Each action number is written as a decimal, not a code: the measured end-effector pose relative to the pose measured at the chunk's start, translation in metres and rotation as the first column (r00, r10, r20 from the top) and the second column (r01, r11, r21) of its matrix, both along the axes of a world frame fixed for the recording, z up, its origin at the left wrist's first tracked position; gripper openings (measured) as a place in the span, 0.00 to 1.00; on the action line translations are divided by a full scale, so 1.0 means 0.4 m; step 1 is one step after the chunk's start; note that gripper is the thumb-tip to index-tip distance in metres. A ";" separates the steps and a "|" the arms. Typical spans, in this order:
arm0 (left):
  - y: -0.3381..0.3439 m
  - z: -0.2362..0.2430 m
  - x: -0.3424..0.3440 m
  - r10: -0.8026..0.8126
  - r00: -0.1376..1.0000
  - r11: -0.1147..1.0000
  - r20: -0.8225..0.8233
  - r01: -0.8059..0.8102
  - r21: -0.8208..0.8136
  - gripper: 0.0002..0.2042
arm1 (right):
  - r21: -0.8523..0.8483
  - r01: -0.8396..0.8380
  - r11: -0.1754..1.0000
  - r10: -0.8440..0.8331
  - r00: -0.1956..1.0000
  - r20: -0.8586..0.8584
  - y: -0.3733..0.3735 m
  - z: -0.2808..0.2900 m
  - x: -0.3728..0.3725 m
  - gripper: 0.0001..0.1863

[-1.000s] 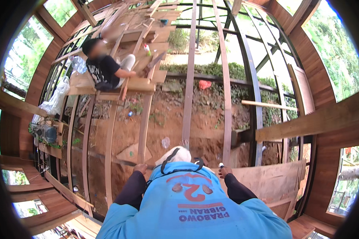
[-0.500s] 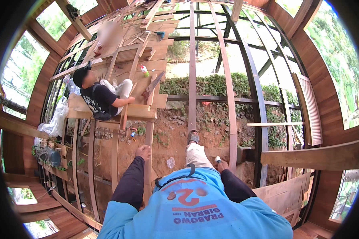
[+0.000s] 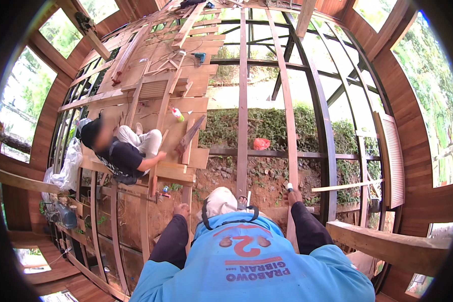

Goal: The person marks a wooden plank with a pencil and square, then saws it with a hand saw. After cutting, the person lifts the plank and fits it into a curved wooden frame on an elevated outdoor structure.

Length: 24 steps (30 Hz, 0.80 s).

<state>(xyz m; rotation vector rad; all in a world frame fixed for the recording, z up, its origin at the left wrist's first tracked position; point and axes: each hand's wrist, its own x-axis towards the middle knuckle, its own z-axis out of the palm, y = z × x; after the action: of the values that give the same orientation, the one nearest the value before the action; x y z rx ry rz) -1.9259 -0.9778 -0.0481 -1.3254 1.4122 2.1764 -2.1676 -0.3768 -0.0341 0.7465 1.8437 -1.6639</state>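
Note:
My right hand point(image 3: 294, 197) is closed around a small white-topped thing point(image 3: 289, 186); most of it is hidden in my fingers, so its kind is unclear. That hand is over a long brown floor joist point(image 3: 290, 126). Beside a lighter joist point(image 3: 186, 194) on the left is my left hand point(image 3: 181, 210), with its fingers curled in and nothing visible in them. Between my hands, my bent knee point(image 3: 221, 199) in pale trousers rises, and a sandalled foot point(image 3: 242, 201) shows on the middle joist point(image 3: 242, 100).
A co-worker point(image 3: 123, 151) sits on planks at the left, near a handsaw point(image 3: 190, 133), a white-and-green bottle point(image 3: 177, 115) and a teal power drill point(image 3: 200, 56). Open gaps between the joists show soil and plants below. A thick beam point(image 3: 387, 241) juts in at right.
I have moved forward along the joists, and my knee has come up in front of my shirt. My right hand has shifted ahead and right with the white-topped thing; my left stays by its joist.

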 end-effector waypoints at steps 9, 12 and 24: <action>-0.056 0.002 -0.412 -0.272 0.939 0.862 0.212 0.335 -0.379 0.09 | -0.099 0.000 0.995 0.017 0.984 0.175 -0.410 0.082 -0.435 0.13; -0.200 -0.047 -0.604 -0.532 0.803 0.496 0.268 0.552 -0.670 0.09 | -0.045 -0.089 0.995 0.097 0.973 0.211 -0.465 0.006 -0.612 0.12; -0.393 0.083 -1.404 -0.069 0.988 0.950 0.137 0.107 -0.294 0.17 | 0.167 -0.130 0.977 0.123 0.991 0.053 -0.556 0.055 -1.300 0.14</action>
<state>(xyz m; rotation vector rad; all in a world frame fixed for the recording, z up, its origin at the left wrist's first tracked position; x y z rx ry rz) -2.4874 -1.1348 -0.0148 -1.4357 1.7685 1.8396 -2.6876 -0.5994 -0.0120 0.7120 1.9780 -1.4145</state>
